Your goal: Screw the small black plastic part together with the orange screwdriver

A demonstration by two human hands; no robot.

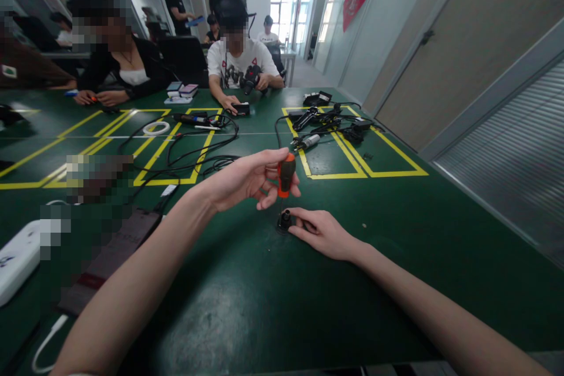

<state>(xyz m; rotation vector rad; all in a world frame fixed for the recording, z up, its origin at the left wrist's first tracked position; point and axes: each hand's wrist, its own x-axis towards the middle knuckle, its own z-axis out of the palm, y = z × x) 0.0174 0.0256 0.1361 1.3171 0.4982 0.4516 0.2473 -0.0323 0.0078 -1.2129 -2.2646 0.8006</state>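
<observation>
Screwdriver (pixel 287 175), red-black, near upright in our left hand (pixel 253 176): we see thumb at the handle's top, fingers loosely curled about it. Shaft points down toward a small black part (pixel 285 222) just below that hand; contact, we cannot tell. Our right hand (pixel 324 232) pinches the part from its right, over the green table (pixel 238 311). Beyond both hands we note yellow tape outlines (pixel 337 177) and tangled black cables (pixel 352 132).

The left hand (pixel 247 179) and right hand (pixel 324 235) are bare, with slender fingers. Just behind the left grip, tendon lines ridge the wrist (pixel 205 201); farther back, the left forearm (pixel 145 270) and right forearm (pixel 423 301) are uncovered, slim and smooth.
</observation>
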